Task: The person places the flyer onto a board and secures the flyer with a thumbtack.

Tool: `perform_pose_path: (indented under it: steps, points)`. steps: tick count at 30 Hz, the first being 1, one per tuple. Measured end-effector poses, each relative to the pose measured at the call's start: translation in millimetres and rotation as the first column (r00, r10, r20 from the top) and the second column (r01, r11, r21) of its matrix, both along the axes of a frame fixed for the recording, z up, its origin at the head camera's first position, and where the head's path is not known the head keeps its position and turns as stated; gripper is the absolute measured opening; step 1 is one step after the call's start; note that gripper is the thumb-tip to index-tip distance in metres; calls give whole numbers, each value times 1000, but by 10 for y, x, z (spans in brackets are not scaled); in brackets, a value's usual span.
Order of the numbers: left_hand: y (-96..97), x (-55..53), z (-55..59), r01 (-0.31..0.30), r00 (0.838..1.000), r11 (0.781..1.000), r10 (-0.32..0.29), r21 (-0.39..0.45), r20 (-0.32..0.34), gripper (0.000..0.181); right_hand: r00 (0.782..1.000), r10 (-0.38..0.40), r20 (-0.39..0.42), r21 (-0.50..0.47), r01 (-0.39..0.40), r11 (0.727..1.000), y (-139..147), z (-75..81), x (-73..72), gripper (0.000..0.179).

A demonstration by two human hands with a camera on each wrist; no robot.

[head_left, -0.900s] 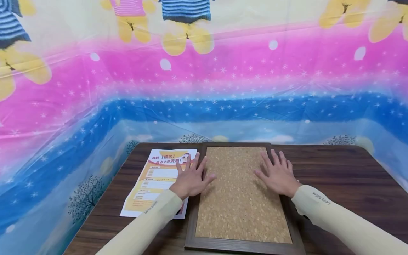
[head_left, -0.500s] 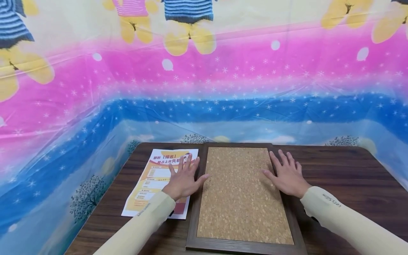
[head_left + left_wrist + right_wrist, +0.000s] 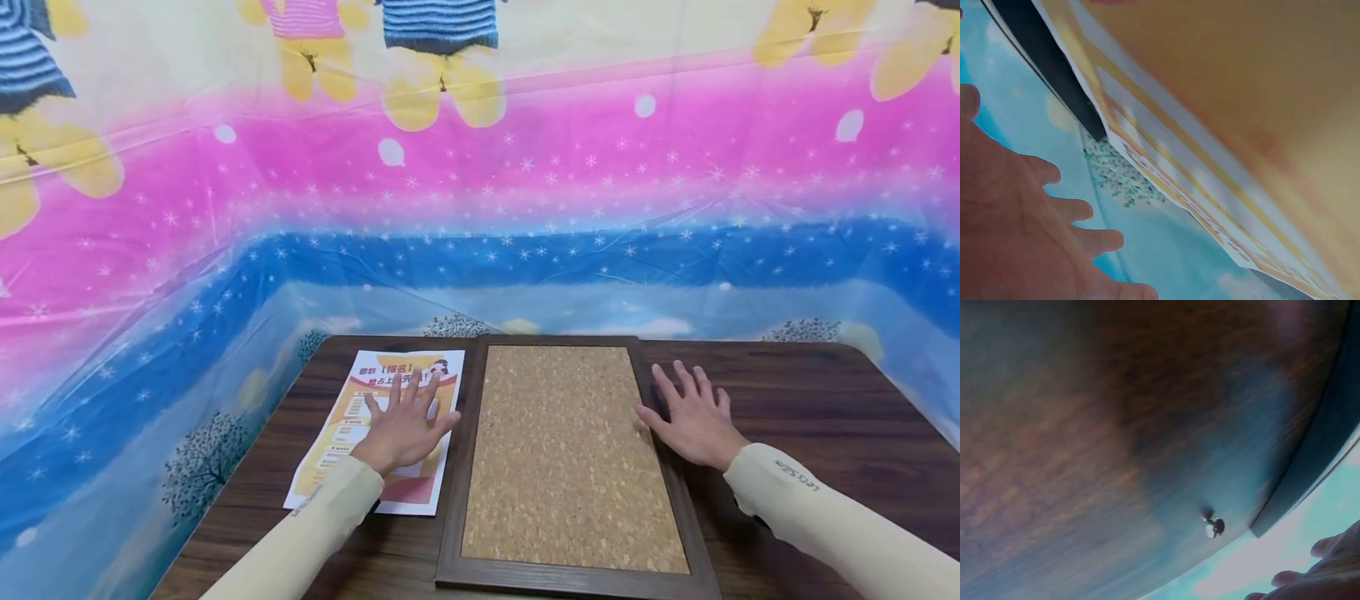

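My left hand [image 3: 405, 425] is spread over a printed flyer [image 3: 408, 492], white with orange, yellow and red print. In the left wrist view its palm [image 3: 1016, 212] faces the flyer across a gap, fingers straight. To the right of the flyer lies a cork board [image 3: 570, 467] in a dark brown frame. My right hand [image 3: 693, 421] is spread beside the board's right frame edge, its thumb overlapping that edge in the head view. Only fingertips [image 3: 1288, 576] of this hand show at the corner of the right wrist view. Neither hand holds anything.
Flyer and board lie on a dark wood-grain table [image 3: 817, 400]. A small dark-and-white shiny object [image 3: 1213, 526] is on the tabletop near my right hand. A printed curtain [image 3: 525, 192] in pink, blue and cream hangs around the table's far and side edges.
Both hands have moved apart, with fingers spread. The left has gone left from the board's edge onto the flyer's area, the right outward from over the cork. Board and flyer stay put.
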State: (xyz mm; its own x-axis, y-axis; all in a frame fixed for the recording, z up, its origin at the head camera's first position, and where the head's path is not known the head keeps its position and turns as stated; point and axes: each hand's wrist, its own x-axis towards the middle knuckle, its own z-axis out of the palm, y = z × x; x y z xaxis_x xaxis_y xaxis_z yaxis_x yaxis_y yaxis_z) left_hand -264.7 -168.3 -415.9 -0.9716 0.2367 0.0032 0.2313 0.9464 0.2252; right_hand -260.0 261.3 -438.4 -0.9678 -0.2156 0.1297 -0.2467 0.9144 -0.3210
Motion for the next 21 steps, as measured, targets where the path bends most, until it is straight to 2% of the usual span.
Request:
perform_pose_path:
  steps: [9, 21]
  points:
    - [-230, 4, -2, -47, 999, 997, 47, -61, 1, 78, 1000, -6, 7, -2, 6, 1000, 56, -33, -11, 82]
    - [-515, 36, -41, -112, 994, 992, 112, -53, -17, 85, 998, -38, 44, 1, 38, 999, 216, -32, -37, 84]
